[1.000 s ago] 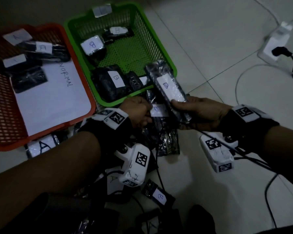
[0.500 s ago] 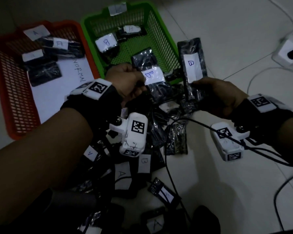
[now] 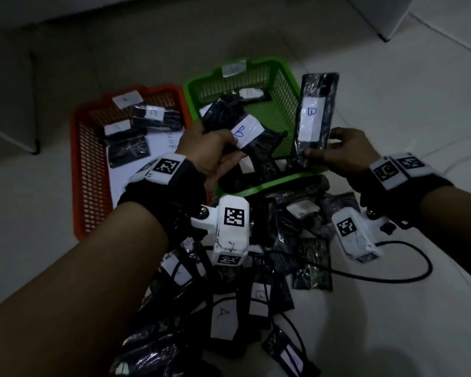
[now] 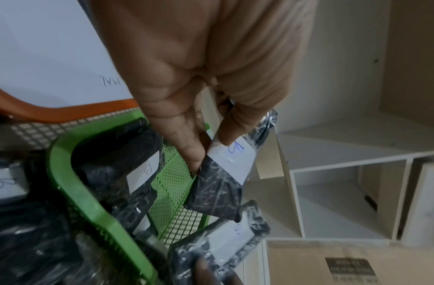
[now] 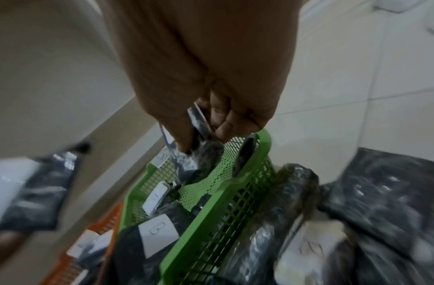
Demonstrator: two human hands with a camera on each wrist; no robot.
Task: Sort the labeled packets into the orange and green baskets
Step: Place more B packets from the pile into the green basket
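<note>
My left hand [image 3: 215, 151] pinches a black packet labelled B [image 3: 249, 133] [image 4: 225, 173] above the green basket [image 3: 283, 74] [image 4: 72, 185], near its left side. In my right hand [image 3: 335, 151] a longer black packet labelled B [image 3: 314, 118] stands upright over the basket's right wall, gripped by its lower end [image 5: 203, 146]. Several B packets lie inside the green basket [image 5: 235, 204]. The orange basket [image 3: 90, 170] to the left holds a few packets on a white sheet. A pile of unsorted packets [image 3: 256, 289] marked A and B lies on the floor between my forearms.
Black cables [image 3: 378, 278] run over the pile and across the white tiled floor on the right. Pale furniture with open shelves [image 4: 345, 192] stands behind the baskets. A cardboard box [image 4: 345, 266] shows in the left wrist view.
Both hands have lifted their B packets from the pile and carried them forward over the green basket. The head view has tilted up.
</note>
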